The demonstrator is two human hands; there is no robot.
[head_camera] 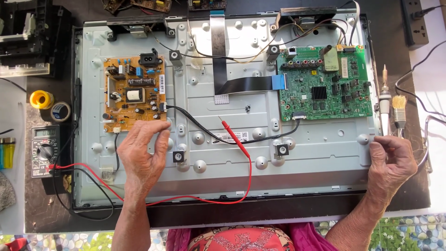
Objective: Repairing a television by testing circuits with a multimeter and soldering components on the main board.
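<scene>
Metal panel: left hand rests released by the orange board; right hand curls loosely at its edge, holding nothing.

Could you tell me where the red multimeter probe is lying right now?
The red probe lies on the metal back panel, centre of the head view, between the hands, beside the black cable.

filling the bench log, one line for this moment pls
left hand: on metal back panel below brown board | right hand: at panel's right edge | red probe: lying loose

Dark worktop in bright sunlight; pebble-patterned floor along its near edge; white surface at right.
</scene>
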